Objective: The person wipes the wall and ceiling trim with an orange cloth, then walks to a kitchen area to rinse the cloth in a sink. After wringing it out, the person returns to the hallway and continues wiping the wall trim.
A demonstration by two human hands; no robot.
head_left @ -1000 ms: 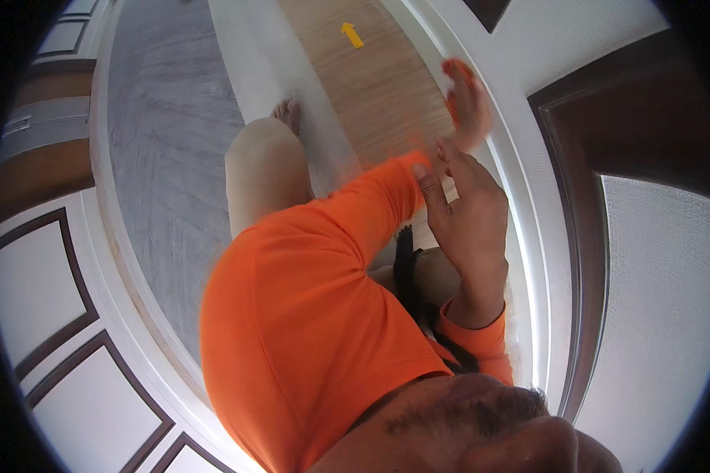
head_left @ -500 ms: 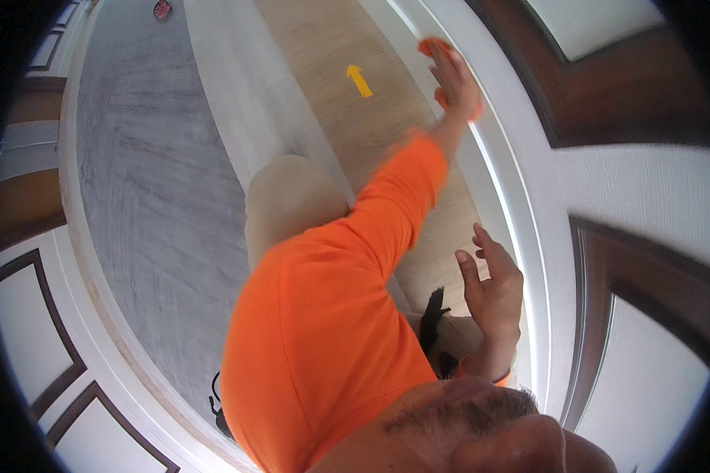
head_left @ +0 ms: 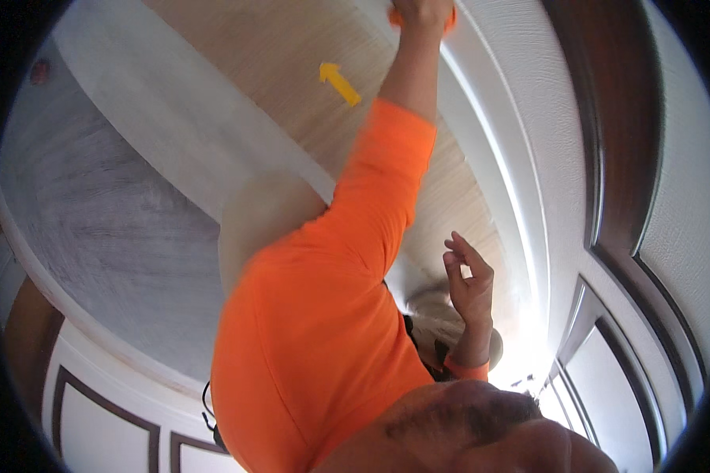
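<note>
My left arm, in an orange sleeve, stretches far forward along the foot of the wall. My left hand [head_left: 424, 9] is cut off by the upper edge, its fingers out of view. Orange cloth [head_left: 450, 20] shows at both sides of it, held against the white baseboard [head_left: 481, 118]. Nearer to me, my right hand [head_left: 472, 290] hangs in the air beside the baseboard. It holds nothing; its fingers are loosely bent, with a gap between thumb and fingers.
A yellow arrow [head_left: 339, 83] lies on the wood-look floor strip [head_left: 244, 47]. Left of it are a pale strip [head_left: 181, 118] and grey flooring [head_left: 126, 229]. My bent knee [head_left: 264, 221] is over the floor. Dark-framed panels [head_left: 607, 142] line the right wall. A small red thing [head_left: 39, 72] is far left.
My left hand has moved forward with the orange cloth, partly leaving the view. My right thumb and fingers have come closer together. The whole view has turned.
</note>
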